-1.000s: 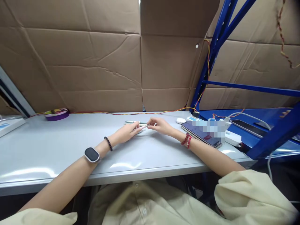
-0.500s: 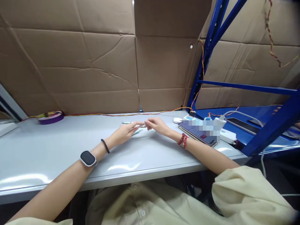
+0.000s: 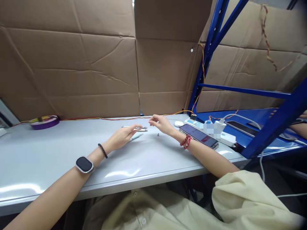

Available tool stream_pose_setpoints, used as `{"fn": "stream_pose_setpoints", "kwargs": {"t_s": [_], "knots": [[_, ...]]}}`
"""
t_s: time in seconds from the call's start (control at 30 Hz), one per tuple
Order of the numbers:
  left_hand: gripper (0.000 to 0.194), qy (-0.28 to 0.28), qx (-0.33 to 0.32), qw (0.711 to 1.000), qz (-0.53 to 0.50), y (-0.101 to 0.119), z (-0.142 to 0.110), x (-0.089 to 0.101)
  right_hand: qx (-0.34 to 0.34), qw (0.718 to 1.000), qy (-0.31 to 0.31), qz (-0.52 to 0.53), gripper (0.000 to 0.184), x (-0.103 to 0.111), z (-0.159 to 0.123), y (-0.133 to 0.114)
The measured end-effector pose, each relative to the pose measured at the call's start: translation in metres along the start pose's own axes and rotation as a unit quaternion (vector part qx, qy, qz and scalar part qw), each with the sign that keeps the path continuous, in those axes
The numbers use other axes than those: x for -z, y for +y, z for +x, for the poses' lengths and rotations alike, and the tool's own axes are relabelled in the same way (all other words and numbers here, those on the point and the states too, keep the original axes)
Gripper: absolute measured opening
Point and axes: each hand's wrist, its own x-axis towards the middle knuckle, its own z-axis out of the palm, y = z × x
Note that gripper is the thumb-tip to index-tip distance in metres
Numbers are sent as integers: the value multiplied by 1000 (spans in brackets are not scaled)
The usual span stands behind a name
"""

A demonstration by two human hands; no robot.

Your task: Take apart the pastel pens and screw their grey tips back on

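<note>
My left hand (image 3: 123,136) is over the middle of the table, thumb and fingers drawn together in a pinch; whatever is between them is too small to make out. Beside and behind its fingertips lie slim pens (image 3: 144,130), partly covered by the hand. Another pale-blue pen (image 3: 136,137) lies just under the thumb side. Across a short gap, my right hand (image 3: 161,124) is raised a little with its fingertips curled together, and any small thing in them is hidden. A tiny grey piece (image 3: 158,134) rests on the table below my right hand.
Right of my hands lie a phone (image 3: 199,135), a white round case (image 3: 178,123) and a power strip (image 3: 226,138) with plugs. A purple tape roll (image 3: 45,122) sits far left. A blue rack post (image 3: 203,64) rises at right; another person's arm (image 3: 299,127) shows beyond.
My hands have moved apart from where their fingertips met. The small grey piece on the table now shows beneath my right hand. The camera has turned slightly right.
</note>
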Motion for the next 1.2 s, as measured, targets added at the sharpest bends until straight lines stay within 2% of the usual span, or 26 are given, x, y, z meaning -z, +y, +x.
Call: {"fn": "stream_pose_setpoints", "kwargs": {"t_s": [0.1,0.17,0.37,0.47,0.87,1.0,1.2], "knots": [[41,3,12,1000,5,-6,-1,3,-30,998,-3,-56,13,11,3,17],[42,6,17,1000,11,-8,-2,4,-40,994,-31,-94,9,13,2,27],[42,-8,25,999,22,-11,-1,4,-40,973,-161,-159,24,2,-6,38],[42,-13,23,999,21,-12,0,3,-40,964,-195,-175,27,1,-7,37],[45,-30,26,999,21,-11,0,5,-24,957,-221,-189,32,2,-5,40],[46,-48,25,998,29,-16,0,5,-27,956,-222,-191,33,1,-4,41],[48,-66,60,994,57,-27,-1,9,-28,958,-211,-193,28,3,-5,40]]}}
